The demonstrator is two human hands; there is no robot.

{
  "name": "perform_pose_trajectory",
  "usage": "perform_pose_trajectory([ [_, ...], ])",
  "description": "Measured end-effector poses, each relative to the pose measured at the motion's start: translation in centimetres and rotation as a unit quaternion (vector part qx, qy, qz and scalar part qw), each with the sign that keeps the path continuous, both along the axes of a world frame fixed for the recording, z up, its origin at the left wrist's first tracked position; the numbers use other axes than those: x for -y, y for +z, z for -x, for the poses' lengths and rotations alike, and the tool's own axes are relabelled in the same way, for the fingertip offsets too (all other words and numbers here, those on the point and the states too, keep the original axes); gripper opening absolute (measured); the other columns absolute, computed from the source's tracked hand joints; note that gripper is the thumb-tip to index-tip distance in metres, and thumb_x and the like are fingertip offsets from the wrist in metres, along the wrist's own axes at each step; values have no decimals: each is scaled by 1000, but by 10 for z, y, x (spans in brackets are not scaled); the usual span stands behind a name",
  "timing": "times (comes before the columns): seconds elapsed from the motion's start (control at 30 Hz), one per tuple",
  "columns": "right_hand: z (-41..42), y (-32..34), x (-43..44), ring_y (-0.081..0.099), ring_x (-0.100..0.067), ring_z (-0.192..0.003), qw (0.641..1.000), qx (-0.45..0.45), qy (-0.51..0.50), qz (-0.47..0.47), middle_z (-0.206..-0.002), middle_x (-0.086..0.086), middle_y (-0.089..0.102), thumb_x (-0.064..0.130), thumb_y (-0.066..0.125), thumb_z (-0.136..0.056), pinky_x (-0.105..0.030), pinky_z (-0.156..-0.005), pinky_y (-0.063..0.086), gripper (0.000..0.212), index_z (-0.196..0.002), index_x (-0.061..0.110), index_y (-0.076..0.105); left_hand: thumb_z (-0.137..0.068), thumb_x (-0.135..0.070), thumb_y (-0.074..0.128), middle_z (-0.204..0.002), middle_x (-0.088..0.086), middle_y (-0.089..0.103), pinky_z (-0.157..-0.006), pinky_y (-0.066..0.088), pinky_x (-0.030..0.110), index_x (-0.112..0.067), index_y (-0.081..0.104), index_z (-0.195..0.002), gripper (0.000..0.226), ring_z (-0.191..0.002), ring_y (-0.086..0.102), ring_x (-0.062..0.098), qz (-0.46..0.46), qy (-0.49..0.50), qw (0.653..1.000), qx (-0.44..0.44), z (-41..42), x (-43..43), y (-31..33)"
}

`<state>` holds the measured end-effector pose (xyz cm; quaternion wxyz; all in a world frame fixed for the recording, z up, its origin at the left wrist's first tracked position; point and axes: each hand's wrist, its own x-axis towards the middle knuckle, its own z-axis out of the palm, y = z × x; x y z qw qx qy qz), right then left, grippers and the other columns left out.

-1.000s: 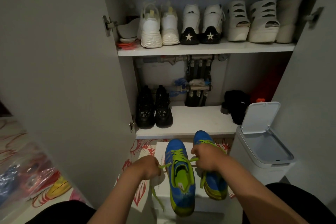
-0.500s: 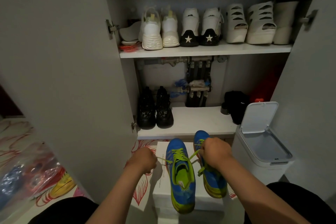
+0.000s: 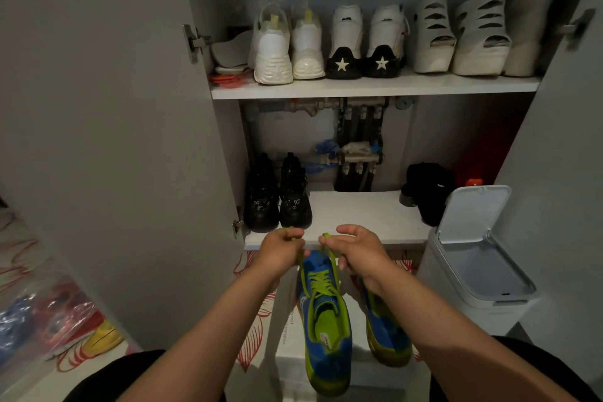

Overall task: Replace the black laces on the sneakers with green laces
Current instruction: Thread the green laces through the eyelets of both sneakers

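Green lace (image 3: 318,279) ends are pinched, one in the left hand (image 3: 282,251), one in the right hand (image 3: 357,250), above the blue sneaker (image 3: 326,333)

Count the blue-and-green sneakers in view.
2. One sneaker at centre, its green lace ends pinched by left hand and right hand; second sneaker just right of it, partly behind the right arm. Bagged blue item far left: unclear.

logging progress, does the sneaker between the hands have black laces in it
No, the blue sneaker carries green laces, whose ends the left hand and right hand pinch.
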<state>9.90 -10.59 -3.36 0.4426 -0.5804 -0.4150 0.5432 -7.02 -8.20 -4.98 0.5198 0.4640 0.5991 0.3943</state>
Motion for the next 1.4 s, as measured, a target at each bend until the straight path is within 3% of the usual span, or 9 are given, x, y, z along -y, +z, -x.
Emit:
perform_pose_trajectory([
  [0.13, -2, -3, -14, 42, -8, -44, 998, -24, 42, 33, -81, -10, 66, 21, 81, -82, -21, -40, 30, 29, -108, 20, 68, -99, -8, 53, -89, 13, 65, -59, 56, 30, -7, 58, -112, 14, -58, 66, 17, 8, -68, 997, -25, -10, -7, 10],
  [0.3, 1, 0, -34, 39, -9, -43, 1000, -7, 24, 17, -75, -9, 67, 13, 77, -84, -21, -41, 32, 26, -109, 18, 73, -96, -7, 60, -94, 14, 66, -48, 54, 29, -11, 43, -126, 34, -51, 62, 19, 28, -84, 995, -34, -16, -17, 17],
  [0.43, 0, 6, -46, 48, -9, -52, 999, -47, -1, 21, -83, -5, 70, 12, 81, -80, -19, -42, 38, 34, -112, 19, 72, -97, 0, 53, -101, 14, 65, -49, 55, 33, -8, 32, -141, 50, -48, 61, 19, 54, -37, 998, -3, -16, -34, 16],
  [0.6, 1, 9, -64, 61, -3, -74, 996, 35, -3, -79, -88, 5, 73, 13, 80, -81, -6, -55, 45, 20, -100, 18, 74, -97, 1, 52, -99, 16, 68, -48, 56, 32, 1, 40, -133, 38, -51, 61, 22, 81, -15, 997, 12, -14, -46, 15],
  [0.83, 9, -2, -79, 73, -14, -81, 956, 166, 99, -221, -80, 0, 76, 8, 77, -84, -30, -77, 59, 18, -85, 26, 73, -97, -11, 53, -114, 18, 65, -52, 56, 29, -12, 37, -146, 51, -52, 67, 17, 55, -92, 994, 16, -24, -50, 17],
  [0.97, 5, -7, -86, 72, -13, -74, 947, 200, 103, -228, -79, -2, 75, 10, 76, -85, -28, -69, 58, 16, -87, 25, 72, -94, -2, 55, -99, 15, 69, -58, 58, 31, -14, 33, -149, 60, -59, 68, 18, 65, -117, 991, 15, -16, -49, 20],
  [1.13, 9, -16, -87, 73, -17, -75, 939, 270, 123, -172, -79, -1, 76, 11, 75, -86, -30, -74, 59, 8, -90, 18, 77, -88, 11, 57, -56, 0, 66, -54, 57, 27, -7, 44, -134, 51, -51, 59, 13, 80, -117, 990, -27, -22, -40, 21],
  [1.3, 8, -7, -85, 67, -16, -68, 933, 319, 150, -69, -79, -4, 76, 24, 72, -87, -31, -68, 57, 20, -81, 6, 78, -80, -3, 68, -110, 7, 61, -77, 49, 31, -14, 49, -127, 51, -93, 61, 19, -78, -105, 935, -329, -13, -38, 14],
  [1.4, 1, 11, -70, 31, -13, -42, 943, 192, 256, 92, -82, -6, 77, 49, 50, -100, -25, -43, 27, 52, -90, 3, 71, -84, -1, 63, -113, 2, 56, -76, 43, 20, -17, 58, -116, 36, -96, 59, 13, -170, -102, 945, -261, -7, -36, 5],
])
